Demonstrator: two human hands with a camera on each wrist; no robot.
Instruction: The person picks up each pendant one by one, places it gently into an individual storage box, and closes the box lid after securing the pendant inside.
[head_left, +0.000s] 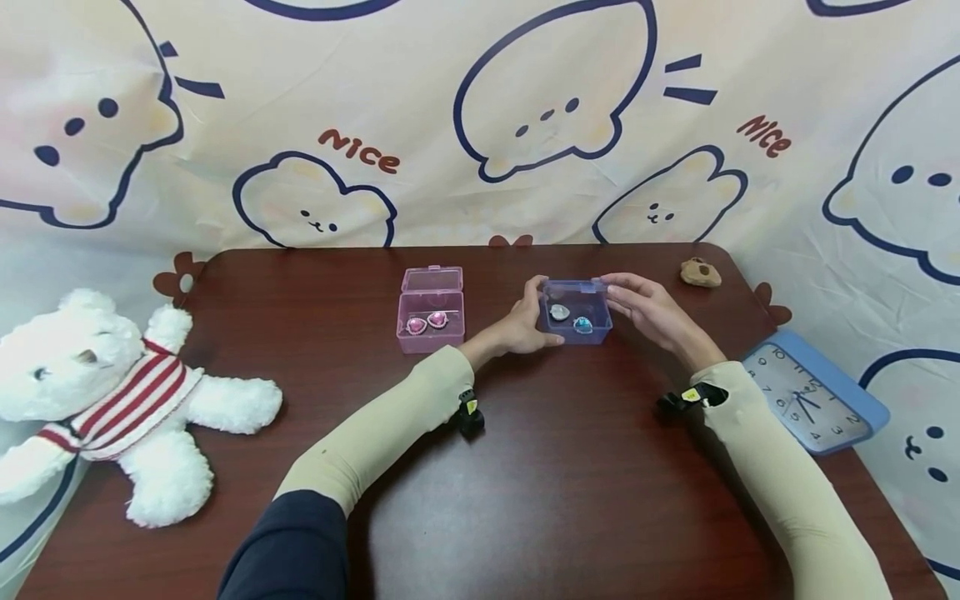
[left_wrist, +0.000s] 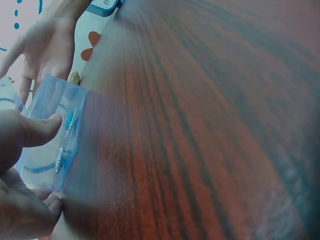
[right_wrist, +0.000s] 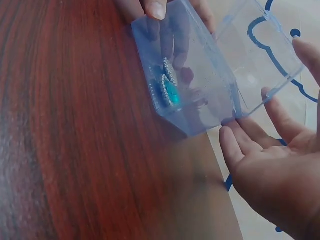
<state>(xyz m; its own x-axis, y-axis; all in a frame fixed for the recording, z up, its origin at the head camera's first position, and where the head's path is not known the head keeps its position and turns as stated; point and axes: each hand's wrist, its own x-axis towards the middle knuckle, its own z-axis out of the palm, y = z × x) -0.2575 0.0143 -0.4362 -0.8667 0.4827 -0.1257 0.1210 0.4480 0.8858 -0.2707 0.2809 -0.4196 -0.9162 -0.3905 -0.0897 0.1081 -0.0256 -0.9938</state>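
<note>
A see-through blue box (head_left: 576, 337) stands at the table's far middle with its lid (right_wrist: 245, 60) raised. Inside lie a clear, silver-rimmed gem piece (head_left: 559, 312) and a blue one (head_left: 582, 325). My left hand (head_left: 521, 325) grips the box from the left, its thumb along the front in the left wrist view. On the other side, my right hand (head_left: 651, 312) has its fingers extended, fingertips right at the lid and the back corner. To the left is an open pink box (head_left: 431, 342) with two pink gem pieces (head_left: 427, 322) in it.
A white teddy bear (head_left: 142, 400) in a striped top lies at the left. Along the right table edge is a blue-framed clock (head_left: 813, 396). A small tan object (head_left: 701, 272) sits at the far right corner, before the patterned cloth (head_left: 427, 83).
</note>
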